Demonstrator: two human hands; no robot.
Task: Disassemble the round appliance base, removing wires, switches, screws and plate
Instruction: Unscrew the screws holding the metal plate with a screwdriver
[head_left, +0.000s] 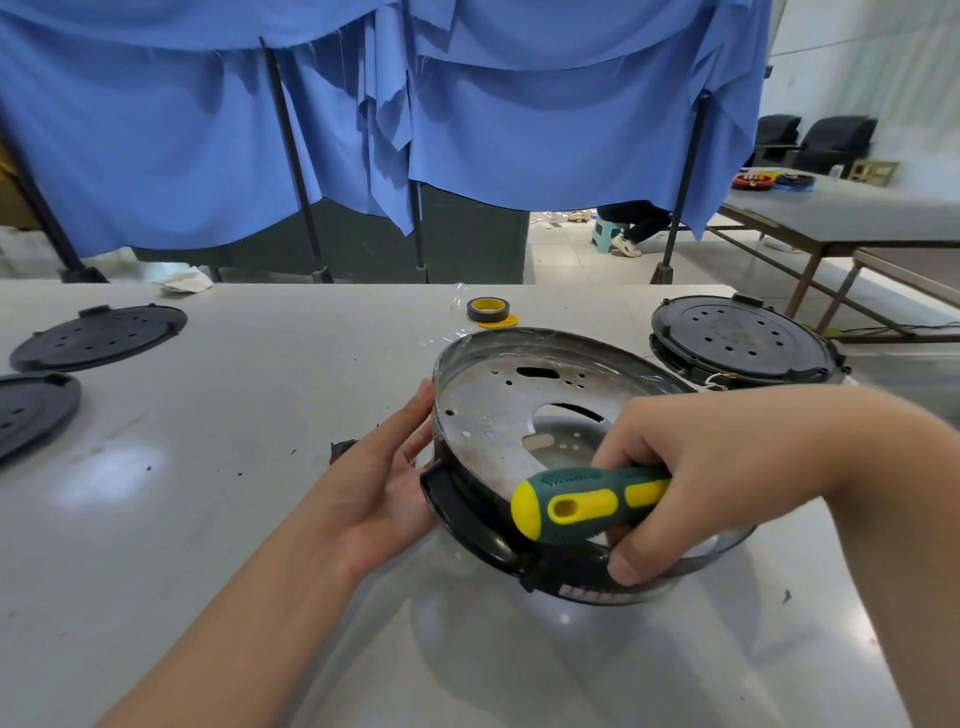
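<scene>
On the table (208, 519), the left hand (384, 478) lay flat-fingered against the tilted base (493, 405); the right hand (691, 467) gripped a screwdriver (582, 501).

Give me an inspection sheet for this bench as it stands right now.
Surface: glossy white table, small dark specks.
Job's things: round metal appliance base tilted up; green-and-yellow screwdriver.
Clutter: yellow-cored black tape roll; two black perforated discs at left, a third black perforated disc at right.
Hands: left hand flat against base's side; right hand grips screwdriver.
Cables: thin wires by right disc.
Surroundings: blue cloth curtain.
</scene>
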